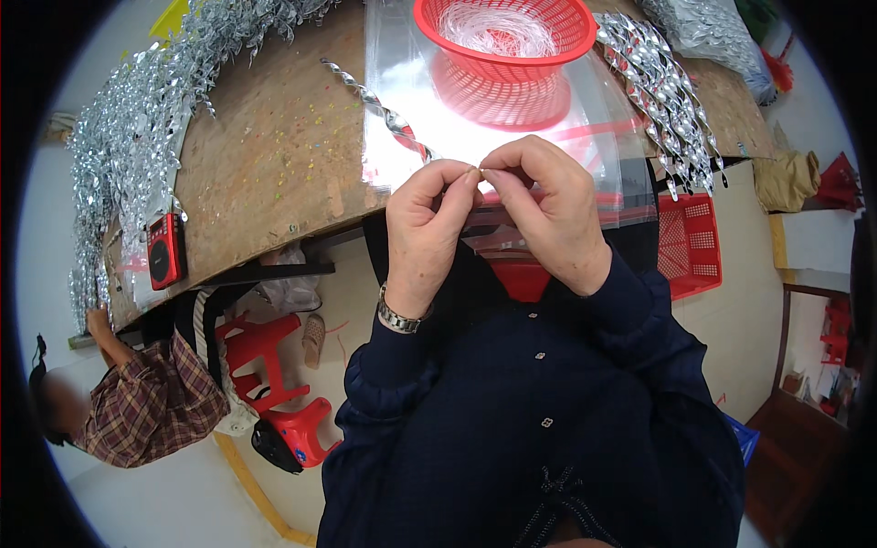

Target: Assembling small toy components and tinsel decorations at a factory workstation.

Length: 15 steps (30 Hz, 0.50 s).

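My left hand [422, 233], with a metal watch [399, 315] on its wrist, meets my right hand [559, 219] over the table's near edge. Both are closed in a pinch, thumb and forefinger tips together. Whatever is between the fingertips is too small to make out. A twisted silver strip [395, 123] runs from the table up to my left fingers; whether they grip its end I cannot tell. Just beyond my hands stands a red plastic basket [512, 66] holding a coil of clear thin line [501, 32]. Beneath it lie clear plastic sheets [393, 78].
Silver twisted strips [660, 100] hang over the table edge at right; more silver garland [137, 137] drapes the left, by a red radio [165, 251]. Below are a red crate [687, 245] and red stools [265, 352]. A person in a plaid shirt [160, 402] works at far left.
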Available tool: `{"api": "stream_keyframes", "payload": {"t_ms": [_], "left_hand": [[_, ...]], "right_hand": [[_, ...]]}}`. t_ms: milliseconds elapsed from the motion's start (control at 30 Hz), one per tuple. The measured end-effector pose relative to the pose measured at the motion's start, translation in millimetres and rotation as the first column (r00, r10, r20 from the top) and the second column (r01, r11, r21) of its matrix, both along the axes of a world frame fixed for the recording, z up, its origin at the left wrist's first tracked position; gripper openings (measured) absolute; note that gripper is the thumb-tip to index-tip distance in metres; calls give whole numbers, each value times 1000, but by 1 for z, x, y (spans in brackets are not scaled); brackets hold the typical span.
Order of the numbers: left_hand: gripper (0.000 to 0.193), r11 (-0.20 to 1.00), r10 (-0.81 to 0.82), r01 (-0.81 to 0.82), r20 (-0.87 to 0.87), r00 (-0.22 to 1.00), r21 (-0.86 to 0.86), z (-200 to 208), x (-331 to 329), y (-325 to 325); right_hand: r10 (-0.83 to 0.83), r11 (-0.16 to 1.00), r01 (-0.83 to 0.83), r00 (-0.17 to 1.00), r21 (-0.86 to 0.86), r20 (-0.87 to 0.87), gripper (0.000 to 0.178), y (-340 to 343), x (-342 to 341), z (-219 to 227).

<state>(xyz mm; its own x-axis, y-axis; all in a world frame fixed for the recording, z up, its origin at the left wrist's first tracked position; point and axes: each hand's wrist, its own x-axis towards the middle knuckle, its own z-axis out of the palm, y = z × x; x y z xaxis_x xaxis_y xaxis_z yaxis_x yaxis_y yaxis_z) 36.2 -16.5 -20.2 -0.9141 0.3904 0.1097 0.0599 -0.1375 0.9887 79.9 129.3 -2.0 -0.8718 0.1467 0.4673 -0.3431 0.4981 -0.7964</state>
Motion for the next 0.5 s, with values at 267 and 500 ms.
{"api": "stream_keyframes", "payload": {"t_ms": [267, 500], "left_hand": [[13, 999, -28, 28, -8, 1000, -30, -2, 0, -1], [17, 997, -47, 42, -78, 996, -68, -10, -2, -1]], "right_hand": [[-5, 999, 6, 1000, 38, -19, 7, 1, -1, -2], [-28, 997, 29, 1000, 72, -4, 6, 4, -2, -2]]}}
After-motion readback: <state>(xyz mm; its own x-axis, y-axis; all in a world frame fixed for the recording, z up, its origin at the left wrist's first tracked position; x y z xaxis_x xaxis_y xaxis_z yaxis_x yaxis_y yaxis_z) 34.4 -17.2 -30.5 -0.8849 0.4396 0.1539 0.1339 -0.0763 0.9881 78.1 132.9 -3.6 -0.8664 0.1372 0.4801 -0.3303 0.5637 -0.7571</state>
